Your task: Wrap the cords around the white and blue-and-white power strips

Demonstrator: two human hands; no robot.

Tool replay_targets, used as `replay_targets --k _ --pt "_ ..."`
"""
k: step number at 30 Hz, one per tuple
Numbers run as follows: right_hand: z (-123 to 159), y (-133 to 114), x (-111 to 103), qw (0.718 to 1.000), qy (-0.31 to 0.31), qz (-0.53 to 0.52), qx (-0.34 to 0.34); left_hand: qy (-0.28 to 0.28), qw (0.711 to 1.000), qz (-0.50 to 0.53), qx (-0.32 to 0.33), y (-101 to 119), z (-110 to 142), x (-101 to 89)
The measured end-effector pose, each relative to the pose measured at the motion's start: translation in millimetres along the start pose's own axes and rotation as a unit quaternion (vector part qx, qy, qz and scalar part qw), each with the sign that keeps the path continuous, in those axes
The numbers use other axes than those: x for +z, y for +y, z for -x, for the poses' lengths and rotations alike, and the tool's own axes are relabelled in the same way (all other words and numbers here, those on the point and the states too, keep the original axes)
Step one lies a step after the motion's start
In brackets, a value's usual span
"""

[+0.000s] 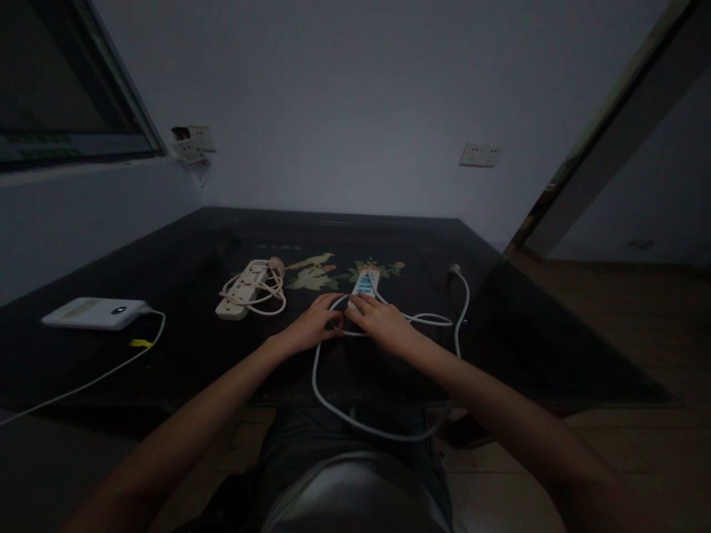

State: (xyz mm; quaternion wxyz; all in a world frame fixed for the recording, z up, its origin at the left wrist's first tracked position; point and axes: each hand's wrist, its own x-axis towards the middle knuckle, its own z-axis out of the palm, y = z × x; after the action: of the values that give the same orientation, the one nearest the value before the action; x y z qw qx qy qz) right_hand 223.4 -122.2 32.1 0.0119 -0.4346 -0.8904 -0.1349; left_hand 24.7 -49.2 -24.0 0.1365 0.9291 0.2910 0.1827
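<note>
A white power strip with blue socket faces lies lengthwise on the dark table in front of me. My right hand is closed over its near end and hides that part. Just left of it, my left hand pinches the white power cord between thumb and fingers. Part of the cord loops around the strip. From the hands a long bend hangs over the table's near edge and passes under my right forearm. The plug end rests on the table to the right.
A second power strip, its cord coiled on top, lies left of my hands. Farther left is a white power bank with a cable, near a yellow scrap. Wall sockets are behind the dark table, which has a flower-and-bird picture.
</note>
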Motion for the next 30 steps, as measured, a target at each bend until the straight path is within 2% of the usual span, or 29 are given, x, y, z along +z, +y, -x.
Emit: replay_targets --k 5,10,16,25,30 --pt "-7 -2 23 1.0 -0.002 0.008 -0.006 -0.013 1.0 0.012 -0.018 7 9 -1.6" --pt "-10 -4 33 1.0 0.003 0.006 -0.009 -0.016 0.999 0.032 -0.033 12 15 -1.9" --pt "-13 -6 43 1.0 0.024 -0.002 -0.008 0.013 0.999 0.052 -0.004 8 16 3.1" --pt "-13 -5 50 0.999 0.032 -0.034 -0.004 0.032 0.998 0.051 -0.008 9 17 3.7" --pt "-8 -3 41 0.997 0.019 -0.07 0.008 0.063 0.996 0.058 -0.028 12 17 0.9"
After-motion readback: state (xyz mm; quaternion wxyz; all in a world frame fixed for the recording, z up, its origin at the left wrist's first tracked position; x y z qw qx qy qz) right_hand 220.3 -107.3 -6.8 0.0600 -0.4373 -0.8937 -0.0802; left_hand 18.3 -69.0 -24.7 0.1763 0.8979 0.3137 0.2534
